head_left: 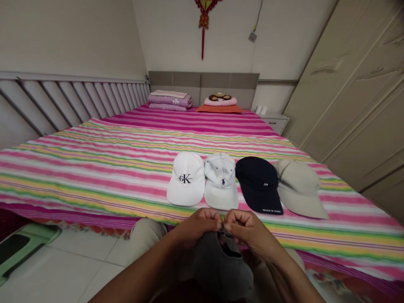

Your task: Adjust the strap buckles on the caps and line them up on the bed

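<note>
A dark grey baseball cap point(217, 265) hangs over my lap, its back opening turned up toward me. My left hand point(203, 225) pinches one end of the strap above that opening. Opposite it, my right hand point(248, 227) grips the other end, and the fingertips of both hands nearly meet. The strap's fastening is mostly hidden by my fingers. Just beyond, in a row on the bed, lie a white cap point(187, 185) with black letters, a pale denim cap point(221, 189), a navy cap point(257, 181) and a beige cap point(296, 185).
The caps rest on a striped bedspread point(94, 164). Folded purple bedding point(168, 102) and an orange pillow point(219, 109) sit by the headboard point(227, 82). A metal railing point(78, 92) runs along the left. At lower left is a green stool point(28, 244); a wardrobe point(353, 101) stands right.
</note>
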Available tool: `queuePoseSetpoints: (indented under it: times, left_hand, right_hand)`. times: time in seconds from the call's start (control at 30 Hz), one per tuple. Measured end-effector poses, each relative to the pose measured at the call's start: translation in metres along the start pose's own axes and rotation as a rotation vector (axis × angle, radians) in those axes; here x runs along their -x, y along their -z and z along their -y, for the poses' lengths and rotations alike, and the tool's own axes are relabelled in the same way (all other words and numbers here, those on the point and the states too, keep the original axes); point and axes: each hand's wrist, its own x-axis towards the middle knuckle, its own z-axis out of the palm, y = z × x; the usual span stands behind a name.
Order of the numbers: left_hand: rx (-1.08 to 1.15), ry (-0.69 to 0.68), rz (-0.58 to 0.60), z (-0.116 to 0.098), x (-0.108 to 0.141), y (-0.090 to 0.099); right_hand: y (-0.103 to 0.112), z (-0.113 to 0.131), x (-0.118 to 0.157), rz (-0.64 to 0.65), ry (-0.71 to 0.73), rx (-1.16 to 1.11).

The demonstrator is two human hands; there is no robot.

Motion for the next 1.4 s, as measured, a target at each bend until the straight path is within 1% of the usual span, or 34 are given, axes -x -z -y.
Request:
queuePoseSetpoints:
  times: [0.17,0.27,0.37,0.57,0.7,0.87,1.0,1.23,1.4]
  left_hand:
    - [0.025,-0.015,0.025,0.001,-0.001,-0.001]
    - [0.041,-0.018,0.037,0.002,0.0,0.0]
    - [0.051,-0.032,0.044,0.004,0.001,0.0]
    - [0.06,-0.082,-0.004,0.006,0.002,-0.002]
    - [0.149,-0.132,-0.017,0.008,0.0,-0.004]
    - [0.181,-0.108,-0.019,0.01,-0.002,-0.002]
    - [0.185,-0.138,-0.052,0.009,-0.001,-0.002]
    - [0.148,-0.154,-0.043,0.008,0.0,-0.004]
    - [0.15,-0.176,-0.028,0.008,-0.001,-0.001]
  right_hand:
    - [0.002,0.0,0.002,0.026,-0.008,-0.031]
    - [0.002,-0.002,0.002,0.014,-0.033,-0.036]
    - [0.002,-0.003,0.001,0.002,-0.019,-0.045]
    - [0.0,-0.006,0.002,-0.005,0.03,-0.058]
    - [0.0,-0.008,0.003,-0.006,0.054,-0.048]
    - [0.002,-0.007,0.004,-0.017,0.033,-0.031]
    - [0.002,-0.002,0.004,-0.007,0.006,-0.046]
    - [-0.002,-0.005,0.002,-0.025,-0.003,-0.086]
    - [0.0,-0.003,0.004,-0.005,-0.038,-0.15]
